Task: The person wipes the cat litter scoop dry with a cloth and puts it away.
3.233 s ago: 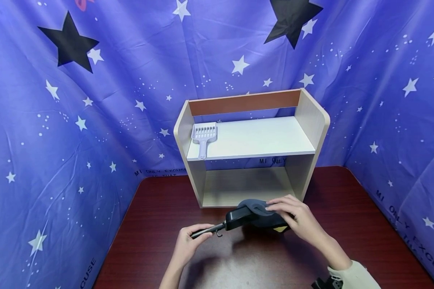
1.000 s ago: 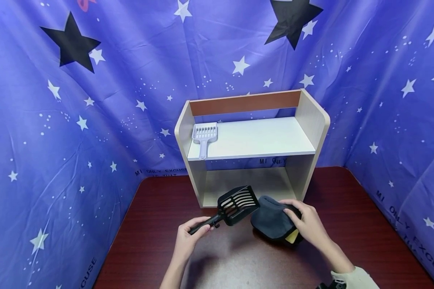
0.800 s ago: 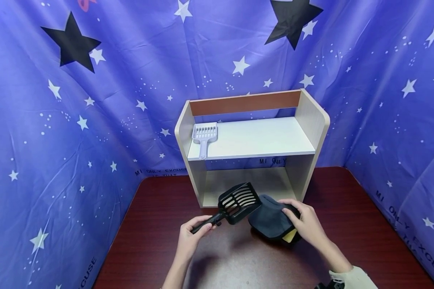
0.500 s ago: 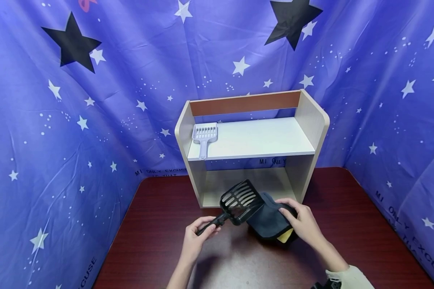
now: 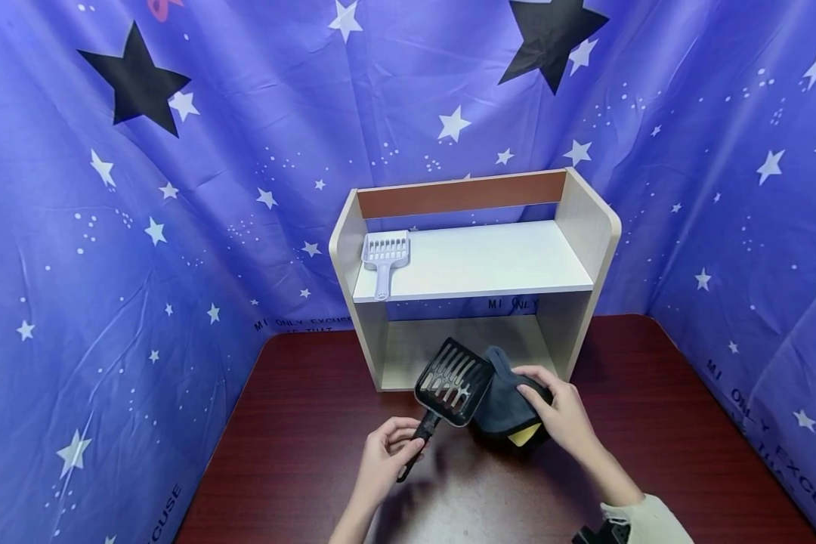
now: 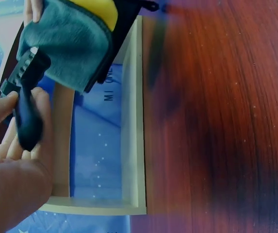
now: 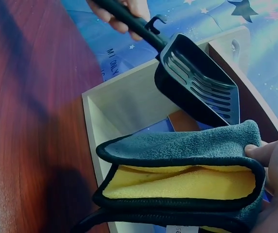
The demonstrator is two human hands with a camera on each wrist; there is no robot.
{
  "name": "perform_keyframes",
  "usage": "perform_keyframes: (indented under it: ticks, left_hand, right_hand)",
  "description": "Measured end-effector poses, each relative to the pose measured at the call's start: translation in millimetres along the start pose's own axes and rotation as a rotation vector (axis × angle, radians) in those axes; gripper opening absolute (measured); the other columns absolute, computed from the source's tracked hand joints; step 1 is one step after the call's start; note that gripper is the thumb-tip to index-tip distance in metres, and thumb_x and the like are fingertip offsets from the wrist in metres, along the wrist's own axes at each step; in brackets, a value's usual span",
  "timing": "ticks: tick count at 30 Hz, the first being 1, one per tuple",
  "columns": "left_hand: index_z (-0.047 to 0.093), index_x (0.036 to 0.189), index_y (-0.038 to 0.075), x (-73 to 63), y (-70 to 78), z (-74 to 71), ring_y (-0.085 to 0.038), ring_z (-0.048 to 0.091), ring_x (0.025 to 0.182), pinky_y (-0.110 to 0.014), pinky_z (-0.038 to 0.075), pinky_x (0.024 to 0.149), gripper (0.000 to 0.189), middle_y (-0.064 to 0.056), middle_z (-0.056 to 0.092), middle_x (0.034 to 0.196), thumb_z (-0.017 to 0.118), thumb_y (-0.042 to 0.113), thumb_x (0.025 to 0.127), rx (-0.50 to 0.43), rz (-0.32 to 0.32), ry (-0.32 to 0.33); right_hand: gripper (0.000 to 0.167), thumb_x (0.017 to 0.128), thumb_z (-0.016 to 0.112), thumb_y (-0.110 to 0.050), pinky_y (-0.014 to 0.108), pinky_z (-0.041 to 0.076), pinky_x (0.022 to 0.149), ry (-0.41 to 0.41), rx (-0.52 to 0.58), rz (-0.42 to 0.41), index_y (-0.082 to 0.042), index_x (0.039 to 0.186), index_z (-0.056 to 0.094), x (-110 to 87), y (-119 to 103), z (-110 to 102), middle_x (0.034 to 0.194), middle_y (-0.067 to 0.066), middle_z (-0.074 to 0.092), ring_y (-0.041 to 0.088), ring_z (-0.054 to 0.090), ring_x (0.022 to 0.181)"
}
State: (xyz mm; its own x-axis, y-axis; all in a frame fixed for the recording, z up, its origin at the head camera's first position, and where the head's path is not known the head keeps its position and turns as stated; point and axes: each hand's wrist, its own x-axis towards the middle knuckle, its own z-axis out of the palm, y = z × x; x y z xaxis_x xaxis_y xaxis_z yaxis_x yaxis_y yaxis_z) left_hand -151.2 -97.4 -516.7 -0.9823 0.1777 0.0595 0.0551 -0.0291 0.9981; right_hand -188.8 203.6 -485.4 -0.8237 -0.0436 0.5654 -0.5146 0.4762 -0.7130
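A black slotted litter scoop (image 5: 452, 381) is held by its handle in my left hand (image 5: 384, 461), its head raised in front of the shelf's lower level. In the right wrist view the scoop (image 7: 197, 80) shows long slots and a small hook by the handle. My right hand (image 5: 564, 412) grips a folded cleaning cloth (image 5: 506, 404), grey-blue outside, with a yellow inner side and black edging. The cloth lies close to the scoop head's right edge; whether they touch I cannot tell. In the left wrist view my left hand (image 6: 20, 160) pinches the handle between thumb and fingers.
A small two-level wooden shelf (image 5: 476, 257) stands at the back of the dark red table (image 5: 299, 453). On its upper board, at the left, lies a pale lilac litter scoop (image 5: 384, 261). Blue star-patterned curtains (image 5: 211, 189) surround the table at the back and sides.
The black scoop has turned from edge-on to showing its slotted face, and its handle now points more downward. The cloth has come off the scoop head and moved slightly left and up with my right hand.
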Motion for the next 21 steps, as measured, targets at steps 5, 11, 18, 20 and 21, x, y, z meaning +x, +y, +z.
perform_keyframes:
  ticks: [5,11,18,20,21]
  left_hand:
    - [0.066,0.109,-0.005,-2.6,-0.5,7.9,-0.003,0.07,0.08,-0.019,0.058,0.077,0.028,-0.028,0.073,0.099,0.075,0.003,0.085,0.113,0.026,0.039]
    - [0.067,0.112,-0.001,-5.7,-2.3,13.4,-0.006,0.071,0.082,-0.02,0.059,0.077,0.03,-0.023,0.075,0.098,0.076,0.004,0.084,0.127,0.06,0.06]
    - [0.066,0.115,0.001,-8.3,0.8,20.0,-0.006,0.072,0.08,-0.019,0.058,0.076,0.033,-0.023,0.075,0.099,0.076,0.005,0.084,0.146,0.06,0.046]
    - [0.066,0.115,0.001,-8.8,1.7,21.6,-0.006,0.072,0.08,-0.018,0.058,0.076,0.033,-0.023,0.075,0.098,0.076,0.005,0.084,0.139,0.057,0.049]
    - [0.065,0.115,0.0,-8.9,1.8,22.4,-0.006,0.072,0.08,-0.018,0.058,0.076,0.033,-0.023,0.075,0.098,0.076,0.005,0.084,0.137,0.053,0.052]
  right_hand:
    - [0.026,0.089,0.069,0.002,0.0,0.039,0.089,0.017,0.025,0.02,-0.01,0.113,0.071,2.5,-2,4,0.105,0.013,0.076,-0.019,0.056,0.104]
    - [0.029,0.091,0.068,0.0,0.002,0.039,0.091,0.022,0.062,0.033,-0.011,0.118,0.07,4.9,-3,7,0.109,0.014,0.076,-0.018,0.056,0.107]
    - [0.031,0.091,0.068,-0.002,0.002,0.039,0.093,0.028,0.076,0.055,-0.011,0.121,0.07,7.9,-8,10,0.114,0.014,0.074,-0.018,0.055,0.11]
    - [0.031,0.091,0.068,-0.003,0.002,0.04,0.092,0.028,0.083,0.058,-0.01,0.121,0.07,8.7,-10,11,0.114,0.014,0.074,-0.018,0.055,0.109]
    - [0.03,0.091,0.068,-0.003,0.002,0.04,0.092,0.03,0.086,0.06,-0.01,0.121,0.071,8.9,-11,12,0.115,0.014,0.074,-0.018,0.055,0.108]
